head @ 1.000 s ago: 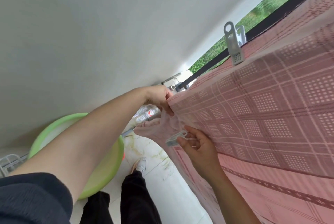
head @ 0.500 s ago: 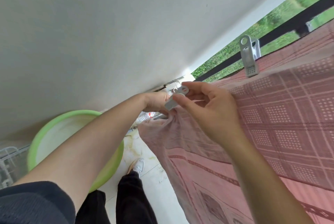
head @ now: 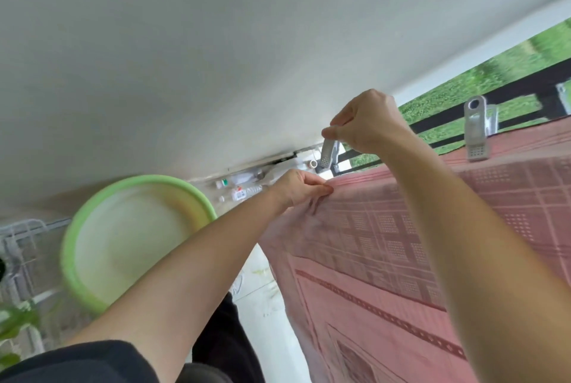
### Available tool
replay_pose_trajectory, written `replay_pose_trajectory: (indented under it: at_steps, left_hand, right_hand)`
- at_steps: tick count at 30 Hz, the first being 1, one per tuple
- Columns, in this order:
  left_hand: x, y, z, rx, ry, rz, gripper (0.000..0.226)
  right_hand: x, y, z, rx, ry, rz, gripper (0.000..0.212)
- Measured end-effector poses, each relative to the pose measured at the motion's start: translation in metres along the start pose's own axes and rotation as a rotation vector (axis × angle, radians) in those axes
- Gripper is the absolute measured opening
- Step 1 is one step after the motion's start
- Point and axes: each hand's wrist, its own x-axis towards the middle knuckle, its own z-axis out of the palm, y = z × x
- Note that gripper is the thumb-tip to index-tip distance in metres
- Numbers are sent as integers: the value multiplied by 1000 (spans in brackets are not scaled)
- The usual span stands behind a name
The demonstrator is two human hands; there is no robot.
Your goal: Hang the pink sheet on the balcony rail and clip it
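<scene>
— While my left hand (head: 298, 188) pinches the top edge of the pink sheet (head: 401, 243), where is your eye going?

— To your other hand. What's in it?

— My right hand (head: 367, 123) is closed on a grey clip (head: 328, 154), thumb and fingers squeezing its upper end. The clip hangs down from that grip, its ridged end pointing at the sheet's corner just below.

— Is it on the cloth yet?

— No. It sits just above and slightly beyond my left pinch, apart from the fabric. Whether its jaws are spread I can't tell; my fingers cover the top and the picture is blurred there.

— And the left hand, how is it holding?

— Fingertips pressed together on the sheet's edge at its near corner, bunching a few folds under the knuckles. From that pinch the sheet runs away to my right along the black balcony rail (head: 448, 123) and drops down in front of me.

— Anything else holding it?

— A second grey clip (head: 477, 132) stands upright on the sheet's top edge, well to the right of my right hand, clamped over the rail.

— What's below your arms?

— Under my left forearm a green basin (head: 197, 197) lies on the floor, with a white wire rack (head: 21, 246) further left. Just past my left pinch, against the wall, a few plastic bottles (head: 241, 189) lie on their sides. Beyond the rail there is green grass (head: 463, 89).
</scene>
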Motion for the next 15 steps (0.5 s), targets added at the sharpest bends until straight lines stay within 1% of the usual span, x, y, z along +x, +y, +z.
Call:
replay_pose_trajectory:
  at_steps: [3, 10, 13, 15]
  left_hand:
    - [1, 0, -2, 18, 25, 41, 19]
    - [-2, 0, -1, 28, -3, 88, 21]
    - [-4, 1, -1, 33, -2, 77, 21]
    - [-5, 2, 0, 30, -7, 83, 20]
  right_hand:
    - [12, 6, 10, -85, -79, 35, 21]
    - [21, 13, 32, -352, -281, -1, 30]
    - [21, 13, 35, -387, -342, -48, 27]
    - [22, 16, 38, -385, -362, -68, 32]
